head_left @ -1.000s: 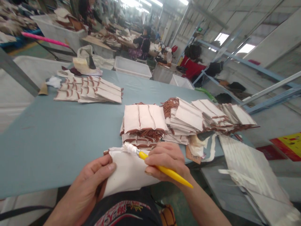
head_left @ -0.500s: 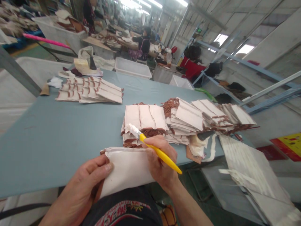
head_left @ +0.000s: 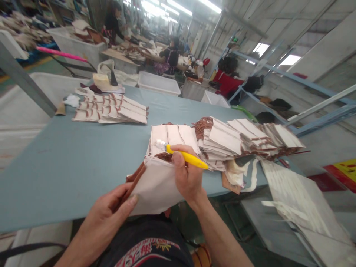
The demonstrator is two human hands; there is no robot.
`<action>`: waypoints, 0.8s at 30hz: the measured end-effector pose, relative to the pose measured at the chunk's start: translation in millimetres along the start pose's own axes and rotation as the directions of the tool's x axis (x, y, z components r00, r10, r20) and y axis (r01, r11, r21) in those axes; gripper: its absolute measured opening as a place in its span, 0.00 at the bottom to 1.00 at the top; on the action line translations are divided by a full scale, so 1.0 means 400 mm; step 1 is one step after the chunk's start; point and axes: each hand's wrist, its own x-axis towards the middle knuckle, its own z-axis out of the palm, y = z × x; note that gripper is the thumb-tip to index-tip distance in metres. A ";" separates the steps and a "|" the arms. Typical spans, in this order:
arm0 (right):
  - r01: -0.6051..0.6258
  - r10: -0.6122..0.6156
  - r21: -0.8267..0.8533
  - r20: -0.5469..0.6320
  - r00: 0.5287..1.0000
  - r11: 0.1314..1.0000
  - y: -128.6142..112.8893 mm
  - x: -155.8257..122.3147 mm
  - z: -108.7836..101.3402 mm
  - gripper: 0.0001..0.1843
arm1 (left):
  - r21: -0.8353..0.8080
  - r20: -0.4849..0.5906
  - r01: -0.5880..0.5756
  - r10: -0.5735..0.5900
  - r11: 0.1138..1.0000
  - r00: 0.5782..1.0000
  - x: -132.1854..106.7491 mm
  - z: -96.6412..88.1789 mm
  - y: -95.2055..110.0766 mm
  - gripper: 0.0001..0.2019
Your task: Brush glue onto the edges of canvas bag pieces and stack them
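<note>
Gripping the yellow brush [head_left: 187,158] in closed fingers, your right hand [head_left: 187,177] also pinches the right edge of the white cloth piece [head_left: 156,186]. The piece tilts up just in front of the near stack [head_left: 174,136], and whether its top edge touches that stack cannot be told. Your left hand [head_left: 109,213] clamps the piece's lower left corner, thumb on top, in front and left of the stack, past the table's [head_left: 69,167] near edge. Left of the stack the tabletop lies bare and wide; right of it more stacks [head_left: 250,137] crowd toward the table's right edge, and far behind-left sits a fanned pile [head_left: 111,110].
</note>
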 end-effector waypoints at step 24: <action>-0.195 0.189 -0.053 -0.100 0.977 0.979 0.195 0.246 0.085 0.31 | 0.364 0.229 -0.276 0.202 0.890 0.952 -0.006 -0.011 -0.048 0.19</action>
